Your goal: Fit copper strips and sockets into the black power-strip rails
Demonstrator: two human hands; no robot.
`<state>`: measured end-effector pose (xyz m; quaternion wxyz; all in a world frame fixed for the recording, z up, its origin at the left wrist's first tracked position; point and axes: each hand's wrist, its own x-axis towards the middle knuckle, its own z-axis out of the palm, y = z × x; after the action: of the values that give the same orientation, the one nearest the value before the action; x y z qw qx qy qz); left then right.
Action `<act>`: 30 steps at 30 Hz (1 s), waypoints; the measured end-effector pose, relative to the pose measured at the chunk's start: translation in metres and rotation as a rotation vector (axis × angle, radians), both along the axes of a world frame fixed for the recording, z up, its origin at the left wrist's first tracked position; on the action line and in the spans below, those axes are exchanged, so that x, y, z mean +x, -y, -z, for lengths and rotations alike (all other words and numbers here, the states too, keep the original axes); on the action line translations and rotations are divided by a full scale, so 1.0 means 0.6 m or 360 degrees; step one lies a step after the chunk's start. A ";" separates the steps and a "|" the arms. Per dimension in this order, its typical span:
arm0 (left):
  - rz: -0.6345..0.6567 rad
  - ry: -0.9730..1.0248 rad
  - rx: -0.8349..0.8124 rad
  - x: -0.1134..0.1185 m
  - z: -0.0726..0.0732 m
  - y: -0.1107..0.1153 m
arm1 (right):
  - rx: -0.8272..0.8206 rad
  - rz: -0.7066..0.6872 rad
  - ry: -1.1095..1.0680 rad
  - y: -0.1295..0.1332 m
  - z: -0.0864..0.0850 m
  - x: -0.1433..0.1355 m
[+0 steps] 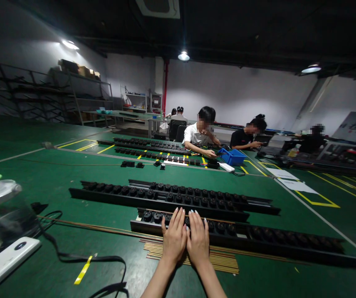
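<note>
Fingers of the left hand [174,239] and right hand [198,240] are lying side by side, nearly straight, over the nearest black channel [289,248], neither hand visibly gripping. Channel is resting on the green table [52,171], just beyond loose brass rods [224,263], with black modules [220,227] inside. Spreading light pressure evenly would likely be keeping modules level, wrists staying off rods.

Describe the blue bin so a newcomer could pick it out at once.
Cross the big green table to the seated person in a white shirt. The blue bin is by that person's hand, its bright blue setting it apart from the white block and black strips nearby.
</note>
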<state>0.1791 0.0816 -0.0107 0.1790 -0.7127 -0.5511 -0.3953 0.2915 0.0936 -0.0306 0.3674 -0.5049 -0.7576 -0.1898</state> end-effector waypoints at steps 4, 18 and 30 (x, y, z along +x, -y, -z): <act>0.0032 -0.0046 -0.0005 0.010 0.000 0.004 | -0.0026 0.0027 -0.0021 0.000 0.009 -0.002; 0.0087 -0.0076 0.0006 0.021 0.003 0.003 | -0.0077 0.0136 0.0040 0.009 0.002 -0.001; 0.0058 -0.0051 0.0011 0.025 0.008 0.001 | -0.0006 0.0246 0.0085 0.006 0.003 0.023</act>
<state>0.1940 0.0809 -0.0153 0.1831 -0.7283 -0.5336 -0.3890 0.3055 0.0900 -0.0326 0.3304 -0.5574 -0.7262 -0.2297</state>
